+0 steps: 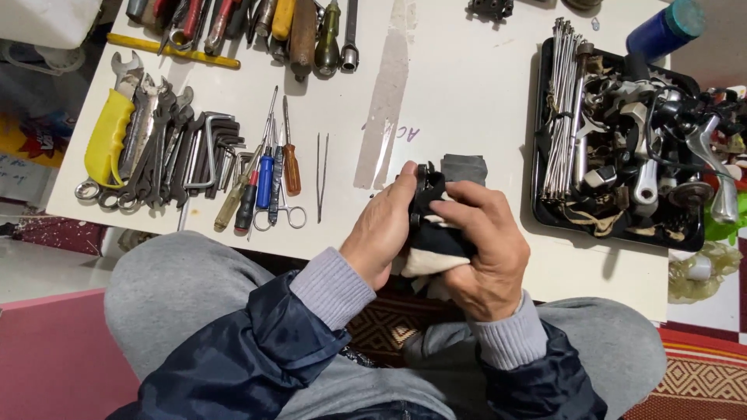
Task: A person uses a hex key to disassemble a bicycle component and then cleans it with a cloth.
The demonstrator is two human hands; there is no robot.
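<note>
- A small black metal part (426, 194), angular and dull, sits at centre frame, half wrapped in a soft white cloth (429, 253).
- The left hand (383, 229) curls closed around the part's left side; the right hand (484, 249) clasps cloth and part from the right.
- Beneath lies a white counter (467, 85): steel wrenches (159, 148) at upper left, a black tray (545, 210) of metal parts at right.
</note>
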